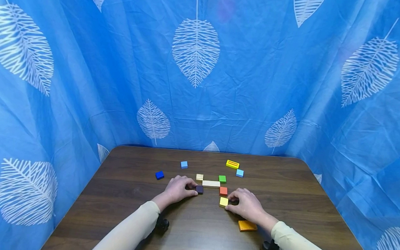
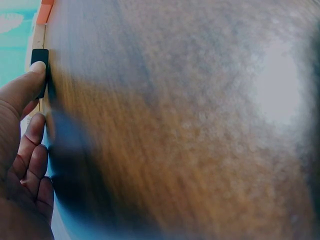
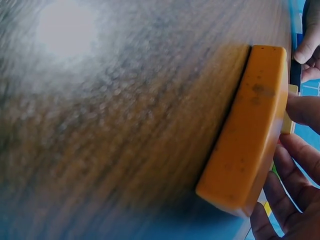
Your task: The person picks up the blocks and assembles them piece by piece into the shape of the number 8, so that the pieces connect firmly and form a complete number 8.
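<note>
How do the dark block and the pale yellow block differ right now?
The dark block is nearly black; the pale yellow block is light. The left hand pinches the dark block, the right hand the pale yellow block. The pale yellow block lies lower and farther right in the head view than the dark block. Both look small and squarish there.

The bare left hand (image 1: 178,189) lies left of the long, flat, cream rectangular block (image 1: 211,184); the bare right hand (image 1: 248,205) is right of it and nearer the body. Each pinches with thumb and fingertip. Both forearms (image 1: 133,224), in long pale cream fabric sleeves, angle inward toward it.
</note>
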`<move>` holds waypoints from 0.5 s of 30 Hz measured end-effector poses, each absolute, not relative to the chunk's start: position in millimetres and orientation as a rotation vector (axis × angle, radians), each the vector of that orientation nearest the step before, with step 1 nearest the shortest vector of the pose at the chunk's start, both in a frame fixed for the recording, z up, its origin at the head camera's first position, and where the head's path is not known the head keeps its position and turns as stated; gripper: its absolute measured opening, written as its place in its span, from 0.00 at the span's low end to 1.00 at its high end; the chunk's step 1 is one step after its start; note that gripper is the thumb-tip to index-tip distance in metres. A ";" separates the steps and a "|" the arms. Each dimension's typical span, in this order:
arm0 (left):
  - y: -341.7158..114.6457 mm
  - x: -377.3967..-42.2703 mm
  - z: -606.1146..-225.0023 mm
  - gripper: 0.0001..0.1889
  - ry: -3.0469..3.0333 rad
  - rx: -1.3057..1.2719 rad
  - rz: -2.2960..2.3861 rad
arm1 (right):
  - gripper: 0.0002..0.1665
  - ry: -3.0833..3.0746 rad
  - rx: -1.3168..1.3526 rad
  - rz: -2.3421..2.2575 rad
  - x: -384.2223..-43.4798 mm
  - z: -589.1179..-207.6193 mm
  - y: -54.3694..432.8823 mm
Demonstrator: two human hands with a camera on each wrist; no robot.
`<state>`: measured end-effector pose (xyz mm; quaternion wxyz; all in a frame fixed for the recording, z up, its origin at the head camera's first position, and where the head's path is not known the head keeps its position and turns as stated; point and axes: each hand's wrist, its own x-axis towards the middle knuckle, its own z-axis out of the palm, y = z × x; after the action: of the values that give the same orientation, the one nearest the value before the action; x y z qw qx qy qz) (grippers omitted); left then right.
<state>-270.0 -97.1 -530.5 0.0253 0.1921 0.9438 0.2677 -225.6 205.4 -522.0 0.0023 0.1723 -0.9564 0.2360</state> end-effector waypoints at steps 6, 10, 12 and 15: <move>-97.3 -269.4 -529.4 0.15 2.919 0.598 0.825 | 0.14 -2.988 0.511 0.728 -225.3 -522.0 202.4; -96.9 -269.4 -529.3 0.15 2.911 0.596 0.834 | 0.14 -2.977 0.484 0.712 -225.9 -522.3 200.4; -96.9 -269.5 -529.0 0.15 2.906 0.597 0.841 | 0.14 -2.974 0.477 0.703 -226.2 -522.8 199.7; -96.9 -269.5 -528.7 0.14 2.901 0.597 0.850 | 0.15 -2.971 0.473 0.696 -226.1 -522.7 199.1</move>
<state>-269.5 -96.9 -528.7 0.0299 0.1936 0.9410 0.2758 -226.1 199.1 -522.7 0.0268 0.1531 -0.9618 0.2252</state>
